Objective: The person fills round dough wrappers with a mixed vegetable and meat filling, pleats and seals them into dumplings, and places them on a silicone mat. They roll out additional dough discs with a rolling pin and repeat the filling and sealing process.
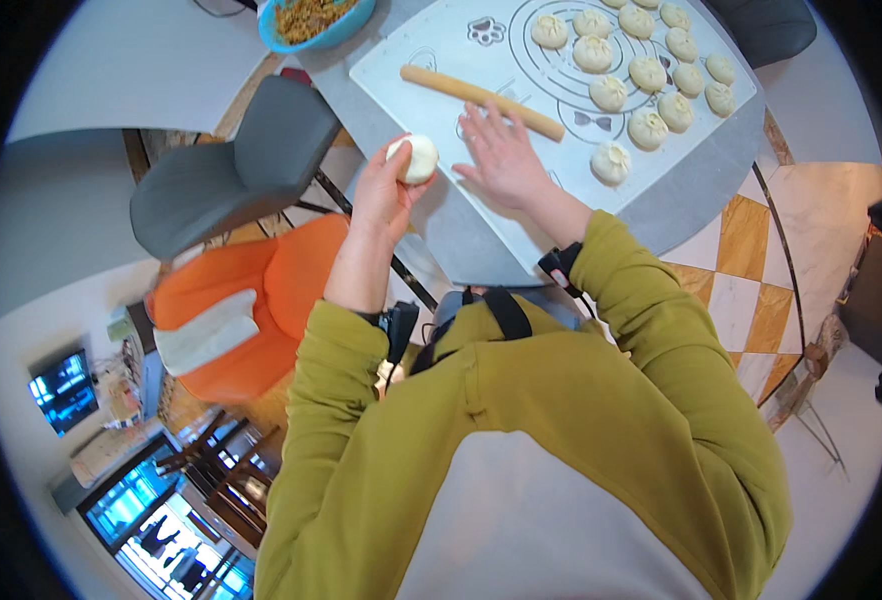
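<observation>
My left hand (pixel 379 192) is closed round a smooth white ball of dough (pixel 418 160), held up at the left edge of the white mat (pixel 501 225). The side of the dough towards my palm is hidden. My right hand (pixel 504 160) lies with fingers stretched out over the mat, holding nothing. Its fingertips are close to the wooden rolling pin (pixel 461 90), which lies slantwise on the mat; whether they touch it I cannot tell. Several pleated buns (pixel 611 162) sit in loose rows on the mat's right half.
A blue bowl of brownish filling (pixel 311 20) stands at the table's far left. The grey table (pixel 676 205) has a rounded right edge. To the left are a grey chair (pixel 251 150) and an orange chair (pixel 291 280) with a white cloth. Another dark chair (pixel 766 30) is far right.
</observation>
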A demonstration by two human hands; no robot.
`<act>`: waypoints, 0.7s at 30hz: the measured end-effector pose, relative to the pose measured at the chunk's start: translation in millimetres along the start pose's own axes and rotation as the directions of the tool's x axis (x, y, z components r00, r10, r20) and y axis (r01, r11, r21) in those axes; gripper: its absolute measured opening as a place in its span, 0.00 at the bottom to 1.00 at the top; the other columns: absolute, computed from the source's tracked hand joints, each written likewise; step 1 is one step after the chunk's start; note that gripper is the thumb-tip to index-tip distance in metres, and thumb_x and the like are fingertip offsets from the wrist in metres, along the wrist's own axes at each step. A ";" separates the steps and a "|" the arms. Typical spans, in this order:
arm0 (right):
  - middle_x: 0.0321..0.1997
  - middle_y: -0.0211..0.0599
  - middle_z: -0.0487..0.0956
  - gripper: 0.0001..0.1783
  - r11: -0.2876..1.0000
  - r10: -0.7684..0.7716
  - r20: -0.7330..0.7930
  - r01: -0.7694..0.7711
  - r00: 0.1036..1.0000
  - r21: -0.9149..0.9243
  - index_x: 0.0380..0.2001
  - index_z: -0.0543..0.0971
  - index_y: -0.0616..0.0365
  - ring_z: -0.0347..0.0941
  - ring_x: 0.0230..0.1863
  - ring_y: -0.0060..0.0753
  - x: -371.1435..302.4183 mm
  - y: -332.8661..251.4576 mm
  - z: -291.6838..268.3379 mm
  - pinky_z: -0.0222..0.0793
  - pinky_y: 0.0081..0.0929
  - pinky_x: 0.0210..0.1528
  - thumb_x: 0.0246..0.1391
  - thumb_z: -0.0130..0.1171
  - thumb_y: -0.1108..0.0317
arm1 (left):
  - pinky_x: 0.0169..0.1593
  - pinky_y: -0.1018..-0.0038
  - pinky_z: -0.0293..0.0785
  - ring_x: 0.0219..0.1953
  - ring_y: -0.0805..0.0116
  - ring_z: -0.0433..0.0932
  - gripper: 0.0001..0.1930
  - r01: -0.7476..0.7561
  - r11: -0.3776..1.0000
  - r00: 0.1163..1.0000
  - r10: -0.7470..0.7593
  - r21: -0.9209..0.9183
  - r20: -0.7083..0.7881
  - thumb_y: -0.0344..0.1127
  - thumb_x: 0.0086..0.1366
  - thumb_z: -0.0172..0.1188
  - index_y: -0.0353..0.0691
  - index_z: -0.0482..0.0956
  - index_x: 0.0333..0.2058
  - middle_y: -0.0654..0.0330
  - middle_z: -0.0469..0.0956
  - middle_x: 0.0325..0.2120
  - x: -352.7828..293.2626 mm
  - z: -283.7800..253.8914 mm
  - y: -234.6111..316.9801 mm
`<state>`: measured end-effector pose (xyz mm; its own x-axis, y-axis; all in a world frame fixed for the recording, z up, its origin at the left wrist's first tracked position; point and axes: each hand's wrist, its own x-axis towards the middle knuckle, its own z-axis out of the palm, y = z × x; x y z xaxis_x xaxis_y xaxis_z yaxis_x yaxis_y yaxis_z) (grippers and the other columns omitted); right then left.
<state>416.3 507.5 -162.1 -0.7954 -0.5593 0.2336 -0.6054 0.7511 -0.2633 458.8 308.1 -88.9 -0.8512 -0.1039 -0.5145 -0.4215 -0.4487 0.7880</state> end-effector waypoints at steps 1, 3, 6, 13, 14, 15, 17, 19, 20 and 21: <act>0.77 0.49 0.55 0.43 0.992 -0.036 0.048 0.042 0.998 -0.121 0.71 0.61 0.57 0.45 0.78 0.54 5.3 -2.9 0.4 0.40 0.55 0.76 0.63 0.48 0.37 | 0.52 0.66 0.80 0.52 0.62 0.79 0.19 -0.020 1.000 1.000 0.020 0.022 0.001 0.40 0.75 0.53 0.38 0.70 0.59 0.56 0.77 0.51 9.3 -0.6 7.8; 0.77 0.47 0.55 0.43 1.000 0.030 0.181 -0.028 0.983 -0.013 0.71 0.61 0.56 0.45 0.78 0.55 3.5 -5.5 1.6 0.40 0.56 0.76 0.63 0.50 0.37 | 0.52 0.65 0.80 0.53 0.61 0.79 0.19 -0.040 0.998 0.999 0.039 0.042 0.015 0.40 0.75 0.53 0.38 0.70 0.59 0.56 0.77 0.51 17.5 -7.9 16.8; 0.77 0.46 0.56 0.43 0.998 0.056 0.244 -0.061 0.968 0.015 0.71 0.62 0.52 0.44 0.78 0.57 -7.7 -0.8 6.9 0.40 0.61 0.75 0.61 0.52 0.38 | 0.52 0.65 0.80 0.53 0.59 0.78 0.19 -0.003 0.997 1.000 0.003 -0.077 0.005 0.41 0.75 0.53 0.39 0.70 0.58 0.55 0.77 0.52 36.9 -23.2 25.9; 0.76 0.50 0.57 0.32 0.963 0.196 0.262 -0.236 0.945 0.130 0.66 0.69 0.54 0.49 0.76 0.57 -6.2 -1.3 3.9 0.50 0.52 0.73 0.62 0.55 0.50 | 0.53 0.61 0.82 0.55 0.53 0.78 0.18 0.272 0.904 0.921 -0.144 -0.330 0.363 0.41 0.75 0.52 0.37 0.71 0.57 0.51 0.75 0.54 131.5 -35.6 49.0; 0.75 0.50 0.58 0.31 0.961 0.218 0.187 -0.244 0.958 0.128 0.62 0.71 0.55 0.52 0.75 0.57 -9.1 -0.5 -1.5 0.54 0.51 0.71 0.60 0.58 0.52 | 0.54 0.61 0.82 0.55 0.53 0.78 0.18 0.313 0.883 0.883 -0.135 -0.348 0.450 0.41 0.75 0.52 0.37 0.71 0.57 0.51 0.75 0.54 147.6 -34.5 57.2; 0.74 0.50 0.59 0.29 0.952 0.266 0.201 -0.290 0.943 0.102 0.59 0.73 0.56 0.55 0.73 0.57 -17.9 -3.0 -7.6 0.57 0.50 0.69 0.58 0.61 0.54 | 0.57 0.61 0.80 0.59 0.51 0.74 0.21 0.285 0.914 0.882 -0.132 -0.290 0.452 0.40 0.76 0.52 0.33 0.68 0.60 0.48 0.72 0.58 158.2 -35.0 62.6; 0.70 0.49 0.65 0.27 0.930 0.352 0.169 -0.364 0.921 0.051 0.52 0.75 0.57 0.61 0.69 0.56 -35.7 -7.9 -16.1 0.63 0.48 0.63 0.53 0.67 0.55 | 0.55 0.62 0.81 0.57 0.55 0.77 0.19 0.353 0.905 0.842 -0.196 -0.239 0.503 0.39 0.75 0.53 0.35 0.69 0.58 0.50 0.75 0.55 176.5 -34.8 74.3; 0.62 0.47 0.72 0.25 0.911 0.412 0.051 -0.412 0.910 0.007 0.43 0.76 0.58 0.68 0.62 0.53 -44.1 -10.9 -18.4 0.68 0.44 0.57 0.47 0.71 0.55 | 0.54 0.63 0.82 0.55 0.58 0.78 0.19 0.338 0.924 0.821 -0.196 -0.180 0.536 0.38 0.74 0.55 0.35 0.70 0.58 0.52 0.76 0.54 192.0 -32.9 85.7; 0.57 0.45 0.74 0.25 0.874 0.485 0.067 -0.485 0.872 -0.014 0.40 0.75 0.57 0.70 0.59 0.50 -44.9 -13.8 -17.8 0.69 0.43 0.55 0.46 0.72 0.53 | 0.54 0.63 0.82 0.54 0.59 0.78 0.19 0.306 0.941 0.823 -0.186 -0.143 0.537 0.37 0.74 0.55 0.35 0.69 0.58 0.52 0.76 0.53 196.0 -33.1 88.8; 0.51 0.43 0.77 0.25 0.821 0.571 0.079 -0.571 0.817 -0.026 0.37 0.74 0.56 0.71 0.55 0.48 -45.4 -21.0 -17.3 0.69 0.41 0.53 0.45 0.72 0.50 | 0.54 0.64 0.82 0.54 0.60 0.79 0.19 0.280 0.955 0.825 -0.185 -0.102 0.534 0.37 0.74 0.56 0.35 0.69 0.58 0.52 0.76 0.53 198.6 -35.5 91.9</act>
<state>465.6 523.2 -150.9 -0.9979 -0.0558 -0.0339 -0.0418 0.9448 -0.3250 262.1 214.7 -130.7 -0.7913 0.4714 -0.3894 -0.6088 -0.5480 0.5737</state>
